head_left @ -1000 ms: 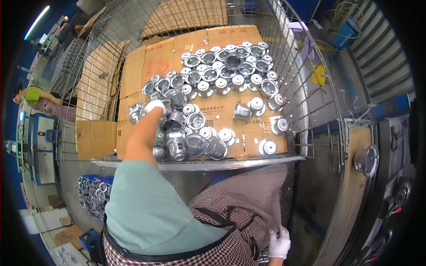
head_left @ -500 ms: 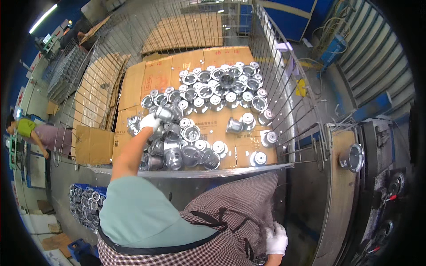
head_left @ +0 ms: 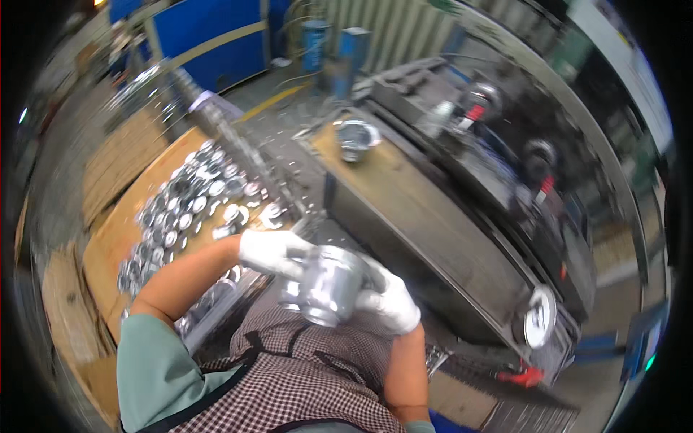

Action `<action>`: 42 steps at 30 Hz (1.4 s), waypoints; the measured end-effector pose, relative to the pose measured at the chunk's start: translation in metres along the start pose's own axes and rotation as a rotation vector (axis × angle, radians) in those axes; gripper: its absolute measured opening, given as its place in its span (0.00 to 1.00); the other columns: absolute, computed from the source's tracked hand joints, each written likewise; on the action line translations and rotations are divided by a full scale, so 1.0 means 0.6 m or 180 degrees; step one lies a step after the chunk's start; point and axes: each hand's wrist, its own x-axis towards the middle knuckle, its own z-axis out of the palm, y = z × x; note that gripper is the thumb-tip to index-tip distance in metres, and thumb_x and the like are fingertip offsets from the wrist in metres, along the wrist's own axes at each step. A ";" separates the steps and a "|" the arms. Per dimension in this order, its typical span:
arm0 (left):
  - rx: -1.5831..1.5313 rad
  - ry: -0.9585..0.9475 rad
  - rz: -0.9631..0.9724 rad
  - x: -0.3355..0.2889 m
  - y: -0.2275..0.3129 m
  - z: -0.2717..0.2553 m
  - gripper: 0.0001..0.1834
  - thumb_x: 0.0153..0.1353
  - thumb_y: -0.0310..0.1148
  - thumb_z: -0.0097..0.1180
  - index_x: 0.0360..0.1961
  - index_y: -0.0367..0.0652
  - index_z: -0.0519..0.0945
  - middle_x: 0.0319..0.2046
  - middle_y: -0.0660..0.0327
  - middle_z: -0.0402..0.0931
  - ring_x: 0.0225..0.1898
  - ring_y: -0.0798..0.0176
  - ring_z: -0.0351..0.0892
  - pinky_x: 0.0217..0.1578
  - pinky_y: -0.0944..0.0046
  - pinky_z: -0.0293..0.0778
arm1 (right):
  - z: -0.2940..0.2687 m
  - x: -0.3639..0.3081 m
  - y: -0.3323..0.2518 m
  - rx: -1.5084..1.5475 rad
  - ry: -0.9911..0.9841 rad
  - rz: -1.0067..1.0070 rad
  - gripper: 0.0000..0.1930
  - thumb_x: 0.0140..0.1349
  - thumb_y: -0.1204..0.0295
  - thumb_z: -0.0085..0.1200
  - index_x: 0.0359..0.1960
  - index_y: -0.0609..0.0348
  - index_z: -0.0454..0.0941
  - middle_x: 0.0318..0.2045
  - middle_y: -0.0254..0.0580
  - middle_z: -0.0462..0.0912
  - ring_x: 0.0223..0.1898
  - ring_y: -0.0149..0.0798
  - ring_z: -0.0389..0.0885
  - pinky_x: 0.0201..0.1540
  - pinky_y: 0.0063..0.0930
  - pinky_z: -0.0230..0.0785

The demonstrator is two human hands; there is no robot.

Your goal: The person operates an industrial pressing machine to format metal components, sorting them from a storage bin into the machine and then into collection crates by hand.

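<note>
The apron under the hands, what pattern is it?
The apron has a small brown-and-white check, seen in the head view, the only one.

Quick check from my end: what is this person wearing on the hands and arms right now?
Both the left hand and the right hand wear plain white fabric work gloves. A short teal-green sleeve covers the left upper arm; the forearms are bare. A brown-and-white checked apron covers the front.
</note>
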 end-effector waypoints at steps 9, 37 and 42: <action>0.3198 0.2069 0.1668 0.253 0.104 -0.076 0.25 0.58 0.36 0.55 0.58 0.45 0.71 0.30 0.59 0.80 0.34 0.54 0.81 0.41 0.55 0.73 | -0.072 -0.064 -0.038 -0.2485 0.3158 -0.1335 0.17 0.53 0.70 0.66 0.40 0.69 0.80 0.39 0.48 0.81 0.41 0.41 0.81 0.47 0.29 0.72; 0.3175 0.2736 0.1490 0.331 0.037 -0.072 0.25 0.51 0.23 0.57 0.54 0.47 0.75 0.35 0.56 0.81 0.45 0.51 0.78 0.61 0.45 0.59 | -0.069 -0.328 0.086 -0.2921 0.5457 0.0117 0.32 0.59 0.66 0.60 0.66 0.56 0.64 0.52 0.55 0.77 0.49 0.52 0.78 0.54 0.39 0.71; 0.3586 0.2724 0.1492 0.311 0.051 -0.074 0.26 0.52 0.30 0.61 0.54 0.46 0.73 0.36 0.54 0.80 0.47 0.51 0.76 0.61 0.43 0.59 | -0.141 -0.296 -0.020 -0.2728 0.6267 -0.0102 0.41 0.55 0.58 0.63 0.69 0.51 0.58 0.47 0.59 0.80 0.46 0.55 0.81 0.49 0.40 0.73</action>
